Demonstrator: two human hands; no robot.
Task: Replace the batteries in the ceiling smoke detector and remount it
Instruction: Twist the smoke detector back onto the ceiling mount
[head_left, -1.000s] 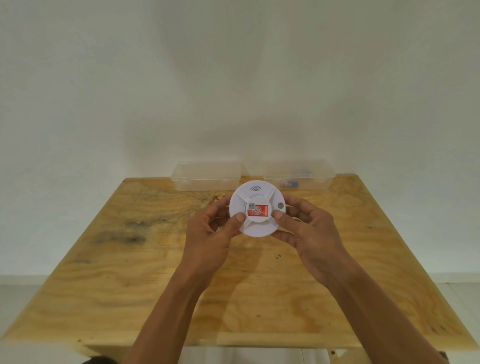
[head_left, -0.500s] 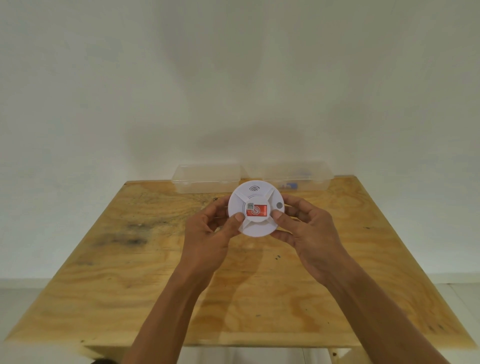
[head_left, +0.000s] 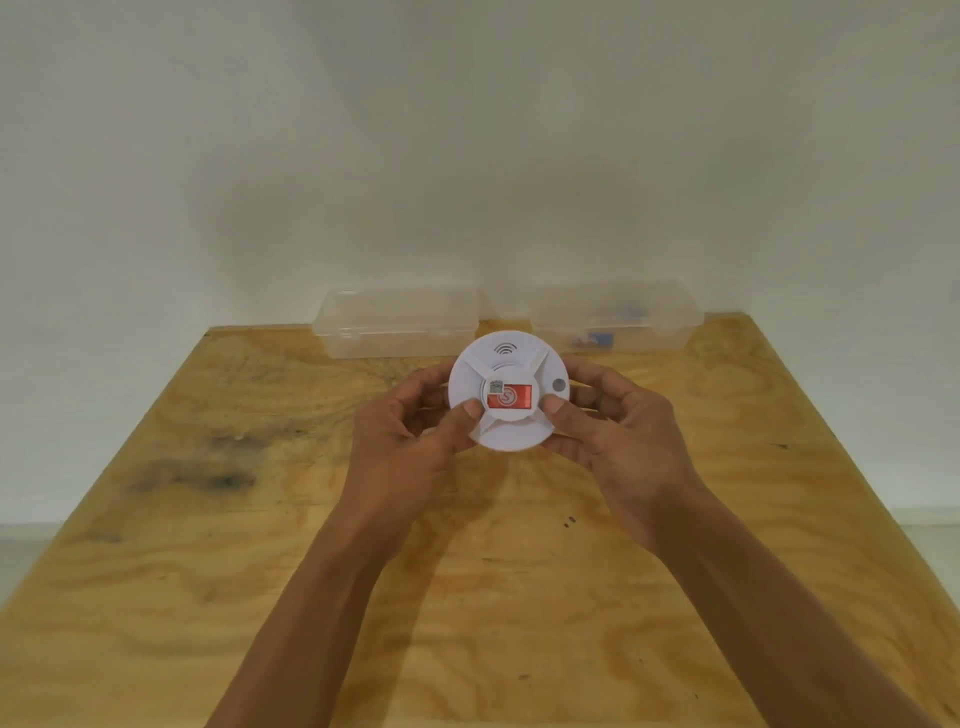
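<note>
A round white smoke detector (head_left: 511, 431) with a red sticker in its middle is held above the wooden table (head_left: 208, 519), its front face tilted toward me. My left hand (head_left: 410, 441) grips its left edge, thumb on the face beside the sticker. My right hand (head_left: 618, 436) grips the right edge, thumb on the face below a small grey button. The detector's back is hidden.
Two clear plastic boxes stand side by side at the table's far edge against the white wall: the left box (head_left: 395, 325) looks empty, the right box (head_left: 618, 322) holds small blue items. A pale floor shows at both sides of the table.
The detector and both hands have hardly moved; the grip is the same. The view has shifted very slightly.
</note>
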